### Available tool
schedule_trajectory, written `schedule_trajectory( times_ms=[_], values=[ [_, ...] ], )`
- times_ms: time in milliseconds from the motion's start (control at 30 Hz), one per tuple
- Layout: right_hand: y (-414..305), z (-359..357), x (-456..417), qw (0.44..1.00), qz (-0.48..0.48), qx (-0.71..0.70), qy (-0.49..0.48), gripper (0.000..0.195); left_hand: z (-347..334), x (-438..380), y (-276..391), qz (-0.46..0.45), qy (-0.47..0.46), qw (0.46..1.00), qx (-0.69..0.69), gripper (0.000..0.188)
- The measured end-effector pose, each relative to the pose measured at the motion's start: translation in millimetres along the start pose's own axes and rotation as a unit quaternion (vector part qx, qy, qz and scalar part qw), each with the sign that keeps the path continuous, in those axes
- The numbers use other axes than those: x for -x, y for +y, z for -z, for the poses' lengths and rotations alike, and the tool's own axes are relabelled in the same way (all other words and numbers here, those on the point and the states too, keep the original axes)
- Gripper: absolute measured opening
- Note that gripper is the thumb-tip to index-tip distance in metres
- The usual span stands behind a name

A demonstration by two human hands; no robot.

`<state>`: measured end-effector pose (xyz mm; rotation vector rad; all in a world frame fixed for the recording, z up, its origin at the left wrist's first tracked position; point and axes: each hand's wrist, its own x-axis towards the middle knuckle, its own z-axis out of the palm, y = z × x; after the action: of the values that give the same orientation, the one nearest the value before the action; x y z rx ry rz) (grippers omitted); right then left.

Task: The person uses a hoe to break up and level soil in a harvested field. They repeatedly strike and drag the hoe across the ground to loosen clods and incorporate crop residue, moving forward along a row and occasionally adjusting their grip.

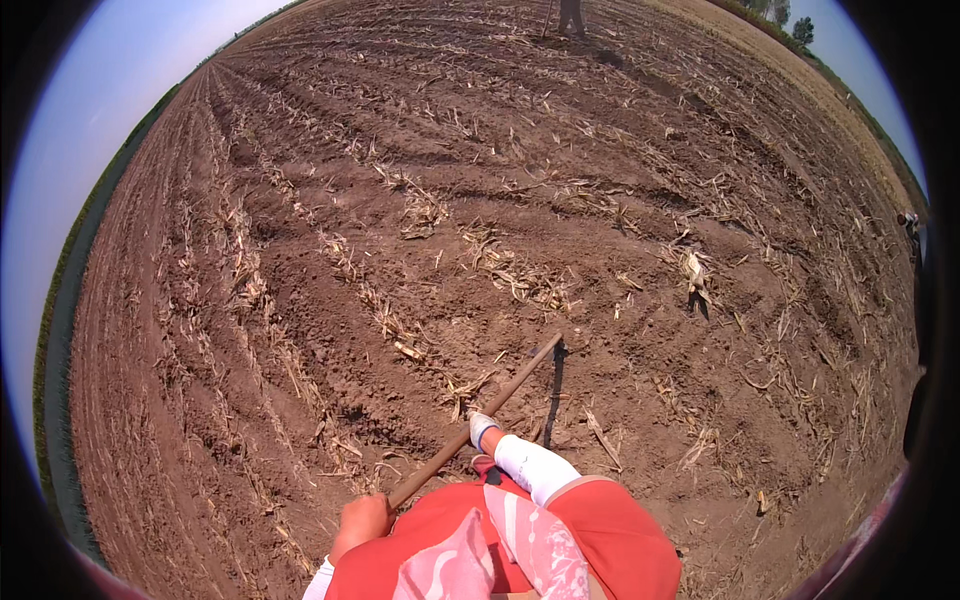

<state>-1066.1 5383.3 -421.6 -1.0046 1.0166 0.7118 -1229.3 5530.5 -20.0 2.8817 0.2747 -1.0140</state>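
A long wooden handle (450,452) of what looks like a hoe runs slantwise from my body out to the soil. My left hand (367,517), which looks ungloved, is closed around the near end of the wood. Farther up the shaft, my right hand (482,428) grips it in a pale glove, with a white sleeve behind the wrist. Little shows of the tool's dark head (538,349); it lies low at the far end, against loose brown soil (495,375). A thin shadow falls beside the handle.
Rows of dry, cut maize stubble (517,277) cross the ploughed field. A larger clump of stalks (694,271) stands at the right. Far ahead are a person's legs (571,19) beside a thin pole. Another person (909,220) shows at the right rim.
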Motion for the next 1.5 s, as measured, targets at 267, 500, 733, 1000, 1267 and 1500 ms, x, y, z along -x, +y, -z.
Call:
schedule_trajectory(
  times_ms=[267, 500, 733, 1000, 1267, 1500],
  values=[
    [-15, 20, 13, 0.995, -0.058, 0.047, -0.061, 0.046, 20, 14, 12, -0.05, 0.06, 0.996, 0.043, 0.026],
    [-31, 1, 85, 0.965, 0.059, 0.253, -0.027, 0.054, 20, 7, -7, -0.068, 0.142, 0.986, 0.062, 0.033],
    [-66, -25, 218, 0.971, 0.057, 0.231, -0.04, 0.065, 20, -9, -13, 0.016, 0.295, 0.928, 0.229, 0.027],
    [-52, -21, 159, 0.992, 0.04, 0.12, -0.003, 0.047, 32, -1, 11, -0.115, 0.347, 0.833, 0.415, 0.01],
    [-57, -4, 152, 0.992, 0.047, 0.108, -0.036, 0.039, 27, -7, 15, -0.189, 0.359, 0.823, 0.397, 0.009],
    [-31, 0, 79, 0.99, 0.069, 0.125, -0.021, 0.039, 25, -2, 6, -0.162, 0.364, 0.834, 0.382, 0.01]
  ],
)
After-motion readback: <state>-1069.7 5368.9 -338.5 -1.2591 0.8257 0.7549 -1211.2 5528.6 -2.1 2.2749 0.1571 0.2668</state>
